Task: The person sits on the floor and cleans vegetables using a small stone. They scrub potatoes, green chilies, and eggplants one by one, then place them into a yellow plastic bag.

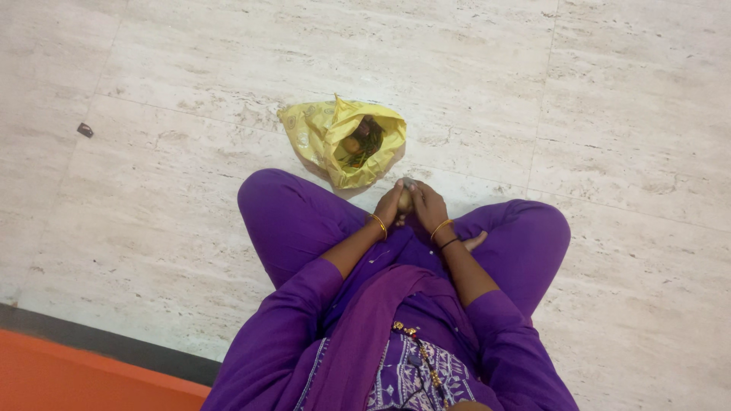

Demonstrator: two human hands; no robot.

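Observation:
I sit cross-legged on a pale stone floor in purple clothes. My left hand [389,205] and my right hand [428,204] meet in front of my legs, both closed around one small brownish round thing [406,198] held between them; what it is I cannot tell. Just beyond my hands lies an open yellow plastic bag [327,137] holding green leafy stalks and a round orange-brown vegetable [352,144]. Gold bangles ring both wrists.
A small dark scrap [85,130] lies on the floor at the far left. A dark strip and an orange surface [84,380] run along the lower left corner. Pale tiled floor [609,114] stretches all around.

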